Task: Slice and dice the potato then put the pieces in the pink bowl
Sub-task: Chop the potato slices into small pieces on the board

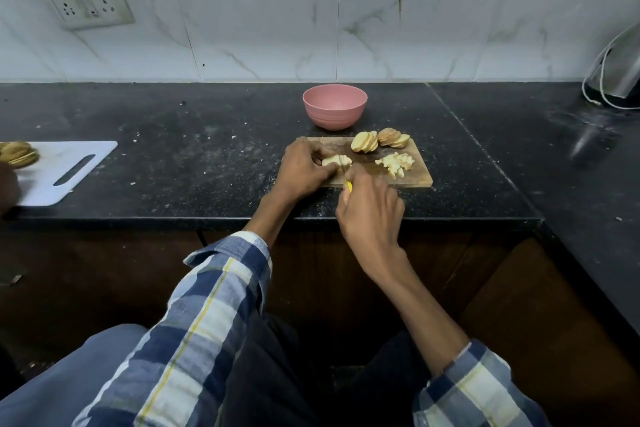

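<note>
A wooden cutting board (417, 178) lies on the black counter. My left hand (303, 168) holds a stack of potato slices (336, 161) down on the board's left part. My right hand (370, 210) grips a knife with a yellow handle (349, 186); its blade is mostly hidden at the stack. Two fans of round potato slices (380, 141) lie at the board's far edge. A small heap of diced potato (396, 164) sits on the right part. The pink bowl (334, 107) stands just behind the board; no pieces show inside it.
A white cutting board (65, 172) with sliced potato (19, 153) lies at the far left, another person's hand (7, 185) beside it. A steel appliance with a cord (618, 80) stands at the back right. The counter's front edge runs just below my hands.
</note>
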